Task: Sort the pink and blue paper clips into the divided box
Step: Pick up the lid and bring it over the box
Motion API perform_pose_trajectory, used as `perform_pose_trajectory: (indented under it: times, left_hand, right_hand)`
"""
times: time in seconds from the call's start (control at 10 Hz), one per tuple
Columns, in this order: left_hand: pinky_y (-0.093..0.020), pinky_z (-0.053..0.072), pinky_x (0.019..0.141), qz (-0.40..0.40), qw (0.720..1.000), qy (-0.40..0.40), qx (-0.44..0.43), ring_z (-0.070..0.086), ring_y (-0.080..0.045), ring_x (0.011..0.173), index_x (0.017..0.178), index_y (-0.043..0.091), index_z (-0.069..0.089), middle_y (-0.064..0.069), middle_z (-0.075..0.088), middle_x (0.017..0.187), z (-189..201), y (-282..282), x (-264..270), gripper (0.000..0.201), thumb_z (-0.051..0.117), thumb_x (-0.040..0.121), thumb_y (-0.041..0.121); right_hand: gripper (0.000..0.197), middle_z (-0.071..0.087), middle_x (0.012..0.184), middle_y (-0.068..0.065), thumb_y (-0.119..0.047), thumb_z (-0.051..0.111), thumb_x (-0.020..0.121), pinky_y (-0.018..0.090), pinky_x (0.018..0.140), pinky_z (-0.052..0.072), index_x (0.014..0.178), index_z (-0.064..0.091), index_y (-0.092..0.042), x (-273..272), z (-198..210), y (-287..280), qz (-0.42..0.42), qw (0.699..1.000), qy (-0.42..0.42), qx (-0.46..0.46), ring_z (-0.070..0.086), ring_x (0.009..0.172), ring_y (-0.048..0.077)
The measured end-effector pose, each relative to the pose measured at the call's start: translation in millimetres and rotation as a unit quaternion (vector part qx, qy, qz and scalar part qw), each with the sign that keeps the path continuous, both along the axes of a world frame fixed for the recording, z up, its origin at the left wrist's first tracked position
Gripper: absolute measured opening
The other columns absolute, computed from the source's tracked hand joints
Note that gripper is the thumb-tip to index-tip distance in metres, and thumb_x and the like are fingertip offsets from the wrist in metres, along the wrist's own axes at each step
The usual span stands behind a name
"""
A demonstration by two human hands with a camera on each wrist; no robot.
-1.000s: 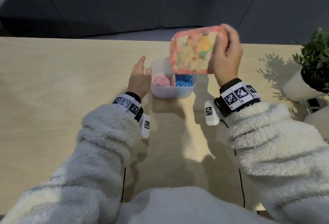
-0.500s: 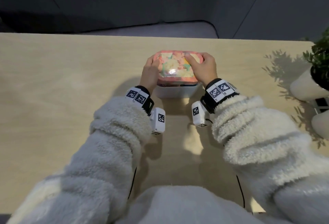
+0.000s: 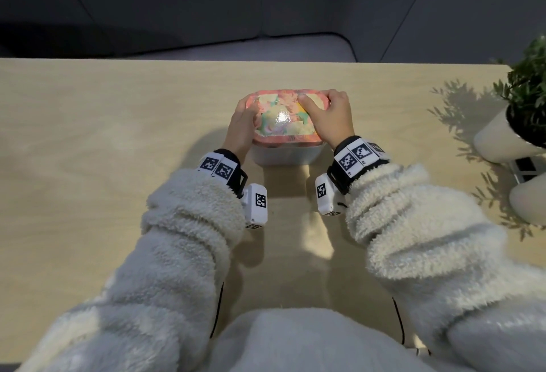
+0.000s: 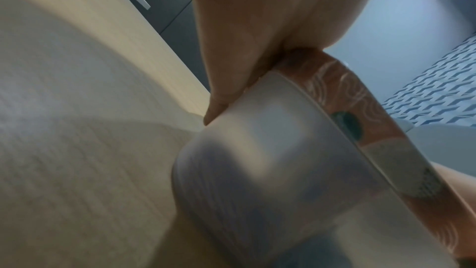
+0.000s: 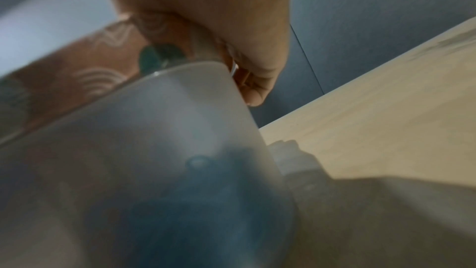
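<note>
The translucent white divided box (image 3: 283,156) stands at the table's middle with its pink floral lid (image 3: 280,118) lying on top. My left hand (image 3: 240,126) grips the lid's left end, thumb on top and fingers down the side. My right hand (image 3: 331,117) grips the right end the same way. In the left wrist view fingers (image 4: 231,58) run past the lid's rim (image 4: 373,121) onto the box wall (image 4: 270,160). In the right wrist view fingers (image 5: 257,80) wrap the lid (image 5: 77,64) above the box (image 5: 167,121). The clips are hidden; a blue blur (image 5: 193,221) shows through the wall.
A potted plant (image 3: 526,96) in a white pot (image 3: 499,142) stands at the table's right edge, with another white object (image 3: 529,201) in front of it. The table's far edge (image 3: 266,60) runs a little beyond the box.
A second ago my right hand held the lid up above the open box with clips showing. It came down onto the box, and both hands now grip its ends.
</note>
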State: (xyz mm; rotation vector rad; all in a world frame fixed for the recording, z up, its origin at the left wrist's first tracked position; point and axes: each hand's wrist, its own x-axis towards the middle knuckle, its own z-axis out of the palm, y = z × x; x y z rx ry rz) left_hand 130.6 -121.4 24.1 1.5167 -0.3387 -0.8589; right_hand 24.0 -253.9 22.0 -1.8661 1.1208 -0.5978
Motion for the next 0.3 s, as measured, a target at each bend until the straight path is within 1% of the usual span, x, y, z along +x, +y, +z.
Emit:
perform_pose_trajectory:
  times: [0.1, 0.2, 0.3]
  left_hand:
    - [-0.044, 0.050, 0.097, 0.000, 1.000, -0.031, 0.003, 0.060, -0.028, 0.112, 0.131, 0.015, 0.042, -0.015, 0.058, 0.126, -0.9, 1.7, -2.4, 0.036, 0.033, 0.097, 0.024]
    - [-0.023, 0.055, 0.082, 0.000, 0.998, -0.058, 0.010, 0.061, -0.023, 0.107, 0.131, 0.012, 0.041, -0.010, 0.058, 0.121, -1.5, 1.0, -1.3, 0.035, 0.031, 0.100, 0.024]
    - [-0.009, 0.051, 0.063, 0.009, 0.996, -0.079, 0.028, 0.060, -0.019, 0.098, 0.131, 0.009, 0.040, -0.007, 0.058, 0.113, 0.9, -0.5, -1.2, 0.035, 0.029, 0.100, 0.023]
  right_hand:
    - [0.046, 0.045, 0.102, 0.001, -0.046, 0.065, 0.079, 0.033, 0.098, 0.042, 0.104, 0.061, -0.007, -1.7, 3.3, 3.2, 0.006, 1.000, 0.006, 0.002, 0.050, 0.110, 0.025]
    - [0.045, 0.047, 0.107, 0.004, -0.046, 0.063, 0.081, 0.031, 0.098, 0.040, 0.108, 0.060, -0.009, -2.5, 3.1, 3.7, 0.016, 1.000, 0.005, -0.007, 0.049, 0.112, 0.024]
    - [0.046, 0.049, 0.120, 0.009, -0.046, 0.056, 0.086, 0.029, 0.098, 0.035, 0.115, 0.057, -0.010, -1.3, 5.5, 4.5, 0.028, 0.999, 0.031, -0.024, 0.044, 0.117, 0.024]
